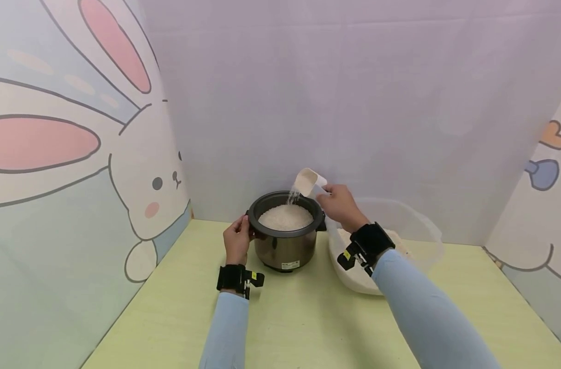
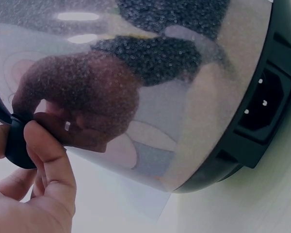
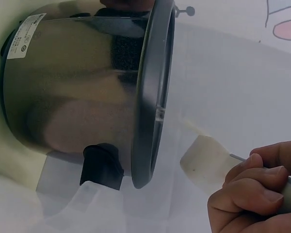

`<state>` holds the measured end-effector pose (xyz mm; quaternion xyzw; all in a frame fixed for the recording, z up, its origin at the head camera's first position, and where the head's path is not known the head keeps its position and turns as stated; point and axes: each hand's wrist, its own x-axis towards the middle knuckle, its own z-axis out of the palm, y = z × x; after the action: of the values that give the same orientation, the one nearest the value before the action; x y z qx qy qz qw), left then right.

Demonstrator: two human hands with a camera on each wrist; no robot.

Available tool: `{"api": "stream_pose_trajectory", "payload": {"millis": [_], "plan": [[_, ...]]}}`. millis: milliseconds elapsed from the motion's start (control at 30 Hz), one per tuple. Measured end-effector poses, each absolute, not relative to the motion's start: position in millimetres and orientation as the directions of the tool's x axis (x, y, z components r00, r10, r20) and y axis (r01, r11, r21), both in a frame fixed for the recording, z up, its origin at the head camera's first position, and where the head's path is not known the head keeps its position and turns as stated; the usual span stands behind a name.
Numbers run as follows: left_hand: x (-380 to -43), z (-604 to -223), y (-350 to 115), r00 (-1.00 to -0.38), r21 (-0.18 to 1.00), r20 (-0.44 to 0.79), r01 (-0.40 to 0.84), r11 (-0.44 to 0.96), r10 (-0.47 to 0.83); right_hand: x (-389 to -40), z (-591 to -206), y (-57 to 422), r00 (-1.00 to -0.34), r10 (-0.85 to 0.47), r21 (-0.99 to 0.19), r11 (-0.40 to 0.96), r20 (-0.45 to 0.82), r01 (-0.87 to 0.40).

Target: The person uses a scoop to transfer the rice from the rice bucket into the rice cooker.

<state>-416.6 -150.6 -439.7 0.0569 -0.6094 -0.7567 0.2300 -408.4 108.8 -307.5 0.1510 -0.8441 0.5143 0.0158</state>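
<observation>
In the head view a dark rice cooker (image 1: 285,248) without a lid stands near the back wall. White rice (image 1: 286,218) fills much of its inside. My left hand (image 1: 237,240) pinches the cooker's black side handle (image 2: 20,145) between thumb and fingers. Above the cooker's right rim, my right hand (image 1: 341,207) grips a white measuring scoop (image 1: 310,182) by its handle. The scoop is tilted to the left, and rice grains stream from it into the cooker. In the right wrist view the fingers curl round the scoop's handle, and the scoop's cup (image 3: 206,162) shows from outside.
Right of the cooker, partly behind my right wrist, sits a translucent plastic container (image 1: 428,230) holding a pale bag of rice (image 1: 360,279). A power socket (image 2: 264,104) is on the cooker's lower side. Cartoon-printed curtains (image 1: 144,148) border the pale yellow table (image 1: 294,328).
</observation>
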Motion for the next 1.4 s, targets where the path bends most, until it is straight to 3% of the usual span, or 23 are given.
{"api": "stream_pose_trajectory", "payload": {"millis": [367, 833, 1167, 1400], "plan": [[-416, -441, -151, -0.890, 0.946, 0.197, 0.283, -0.159, -0.410, -403, -319, 95, -0.925, -0.270, -0.827, 0.428, 0.268, -0.364], [-414, -439, -152, -0.891, 0.947, 0.191, 0.277, -0.161, -0.411, -400, -317, 82, -0.892, -0.311, -0.715, 0.534, 0.329, -0.450], [-414, -440, -154, -0.895, 0.952, 0.180, 0.262, -0.156, -0.407, -396, -317, 79, -0.814, -0.420, -0.610, 0.541, 0.400, -0.579], [-415, -441, -154, -0.891, 0.951, 0.187, 0.269, -0.150, -0.413, -392, -320, 80, -0.798, -0.449, -0.569, 0.560, 0.402, -0.602]]}}
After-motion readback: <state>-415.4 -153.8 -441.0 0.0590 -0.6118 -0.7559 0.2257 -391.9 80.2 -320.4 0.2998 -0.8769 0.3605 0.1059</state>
